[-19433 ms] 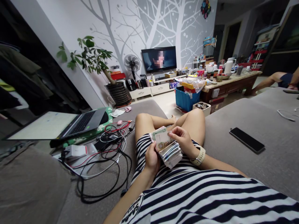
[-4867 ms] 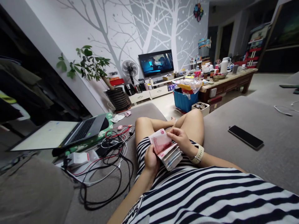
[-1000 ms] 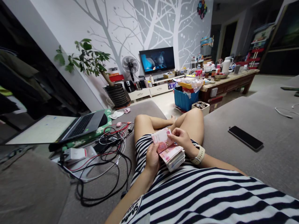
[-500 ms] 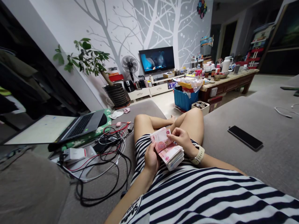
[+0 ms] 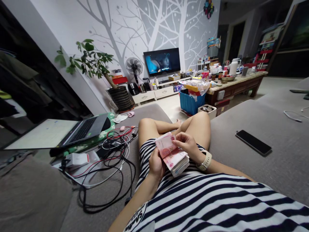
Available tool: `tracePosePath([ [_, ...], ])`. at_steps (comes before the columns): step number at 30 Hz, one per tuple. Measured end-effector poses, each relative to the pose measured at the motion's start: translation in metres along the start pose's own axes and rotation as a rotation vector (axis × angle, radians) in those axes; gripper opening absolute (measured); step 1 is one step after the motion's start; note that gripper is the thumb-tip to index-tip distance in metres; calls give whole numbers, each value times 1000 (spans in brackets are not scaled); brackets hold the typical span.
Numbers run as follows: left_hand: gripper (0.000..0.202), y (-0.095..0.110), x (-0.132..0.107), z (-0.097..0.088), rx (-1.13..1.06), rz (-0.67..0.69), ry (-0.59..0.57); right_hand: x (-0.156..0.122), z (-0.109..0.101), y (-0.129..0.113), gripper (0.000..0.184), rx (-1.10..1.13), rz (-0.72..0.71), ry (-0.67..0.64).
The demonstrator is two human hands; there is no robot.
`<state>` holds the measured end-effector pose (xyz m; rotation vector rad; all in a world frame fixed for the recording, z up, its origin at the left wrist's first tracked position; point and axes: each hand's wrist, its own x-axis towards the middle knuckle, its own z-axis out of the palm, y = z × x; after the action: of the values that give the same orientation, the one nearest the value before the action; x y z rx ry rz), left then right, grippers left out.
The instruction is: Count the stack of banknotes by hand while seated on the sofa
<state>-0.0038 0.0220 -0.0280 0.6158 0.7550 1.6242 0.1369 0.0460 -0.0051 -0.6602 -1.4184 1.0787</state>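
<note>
A stack of red 100-yuan banknotes (image 5: 175, 163) rests in the person's left hand (image 5: 156, 166), just above the lap and the black-and-white striped shirt (image 5: 212, 206). The left fingers (image 5: 154, 159) curl closed around the side of the stack, gripping it. The right hand (image 5: 187, 145) sits over the stack, its fingers (image 5: 180, 137) drawn narrow and pressed on the edge of the top note (image 5: 164, 145), which is lifted and fanned away from the notes beneath. A white watch band (image 5: 205, 161) circles the right wrist.

The bare crossed legs (image 5: 193, 129) lie just beyond the hands, between them and the room. On the grey sofa (image 5: 265, 180) to the right lies a black smartphone (image 5: 253, 142). To the left, a tangle of black, white and red cables (image 5: 116, 151) spreads near a white power adapter (image 5: 76, 160) and an open laptop (image 5: 83, 131) on a green mat (image 5: 106, 124).

Farther off stand a blue plastic crate (image 5: 190, 103) under a clear plastic bag (image 5: 194, 86), a long wooden counter (image 5: 231, 85) crowded with bottles and jars, a wall-mounted television (image 5: 161, 61), a pedestal fan (image 5: 134, 66) and a potted plant (image 5: 89, 56).
</note>
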Motion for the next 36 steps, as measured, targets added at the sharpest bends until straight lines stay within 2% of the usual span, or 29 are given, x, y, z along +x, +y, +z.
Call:
tracePosePath([
  [6,20,-2,1,-2,38,17,-6,1,-1,4,25,-31,-7,5],
  [18,20,3,-4,3,66,27,-44,-4,0,-7,23,-21,-44,-37],
  [30,17,-3,3,-6,58,17,-50,-1,-1,-5,24,-7,-51,-9],
  [36,17,-2,1,-4,70,45,34,-2,0,-7,25,3,-38,-16],
])
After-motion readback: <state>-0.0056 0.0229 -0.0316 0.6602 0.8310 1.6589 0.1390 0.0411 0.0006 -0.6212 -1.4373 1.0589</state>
